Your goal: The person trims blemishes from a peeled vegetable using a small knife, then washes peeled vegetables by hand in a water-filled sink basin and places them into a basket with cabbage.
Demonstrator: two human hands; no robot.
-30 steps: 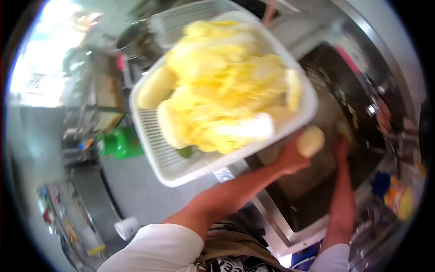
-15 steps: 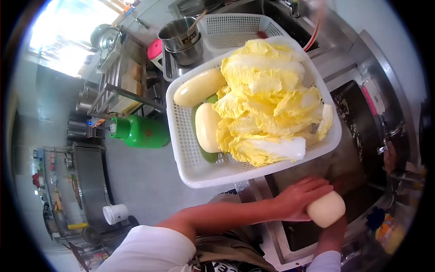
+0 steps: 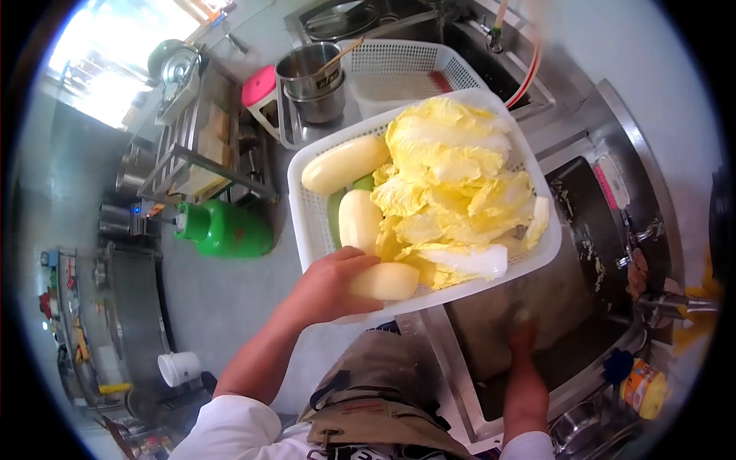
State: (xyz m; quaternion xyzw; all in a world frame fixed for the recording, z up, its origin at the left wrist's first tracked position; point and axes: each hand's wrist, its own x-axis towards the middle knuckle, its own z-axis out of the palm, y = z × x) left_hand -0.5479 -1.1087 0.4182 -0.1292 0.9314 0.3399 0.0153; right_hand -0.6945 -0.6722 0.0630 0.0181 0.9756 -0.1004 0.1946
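My left hand is closed around a peeled pale-yellow vegetable, long and rounded, at the near left corner of the white plastic basket. I cannot make out its exact kind. Two similar peeled vegetables lie along the basket's left side, beside a green vegetable partly hidden under them. Yellow napa cabbage leaves heap over the rest. My right hand reaches down into the murky water of the sink; its fingers are hidden and blurred.
Behind stand stacked steel pots and a second white basket. A red-striped hose hangs over the far sink. At the left are a green gas cylinder and a white bucket. A scrub brush rests on the sink's right side.
My left hand has carried the peeled vegetable from above the sink leftward to the basket. My right hand, formerly under that vegetable, is now down in the sink water.
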